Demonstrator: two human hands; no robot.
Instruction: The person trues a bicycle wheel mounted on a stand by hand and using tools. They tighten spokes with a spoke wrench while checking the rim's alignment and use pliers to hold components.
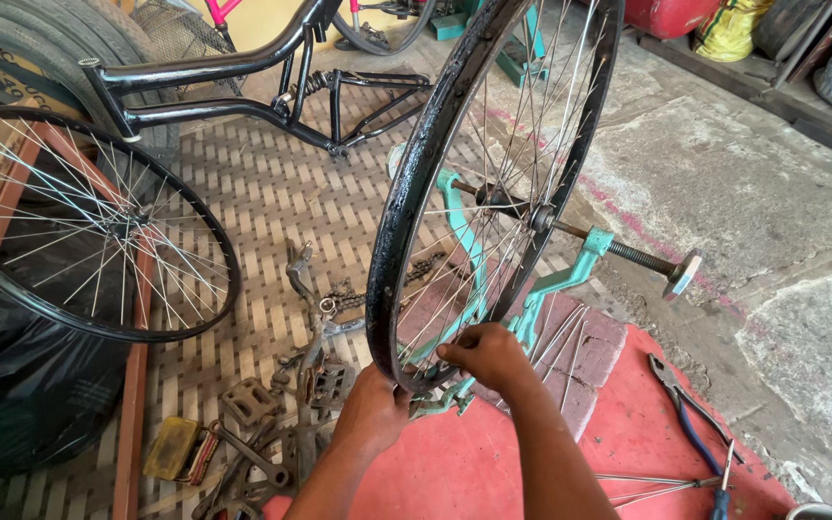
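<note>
Left hand (375,409) grips rim (399,231); right hand (489,354) fingers pinch spoke, tips hidden.

Glossy black metal rim (406,207), shiny wire spokes (522,125), rough concrete floor (724,193).

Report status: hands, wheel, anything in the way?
Left hand grips wheel rim at bottom. Right hand pinches at spokes inside rim. Wheel sits in teal stand. Pliers lie right, apart.
</note>
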